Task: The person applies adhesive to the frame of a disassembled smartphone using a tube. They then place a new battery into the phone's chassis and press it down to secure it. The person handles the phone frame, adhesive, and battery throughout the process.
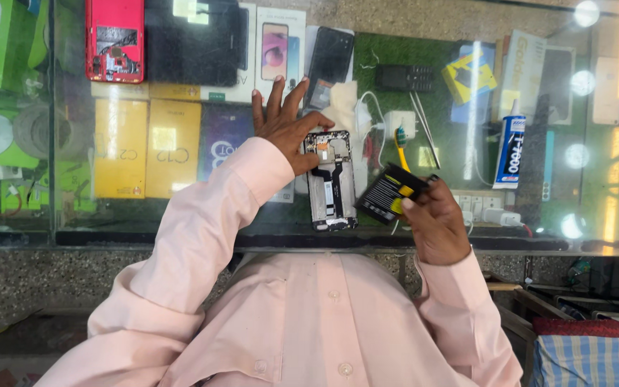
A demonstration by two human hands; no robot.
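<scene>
The person wears a pale pink buttoned shirt with long sleeves cuffed at the wrists.

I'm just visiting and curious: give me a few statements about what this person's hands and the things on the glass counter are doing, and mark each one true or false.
1. The left hand rests on the opened grey phone body lying on the glass counter. True.
2. The right hand holds a black-and-yellow flat battery. True.
3. The battery sits inside the phone body. False: it is held beside it, to the right.
4. The white glue tube with blue cap is in the right hand. False: it lies on the counter, apart.
5. The red opened phone is under the left hand. False: it lies far off.
</scene>
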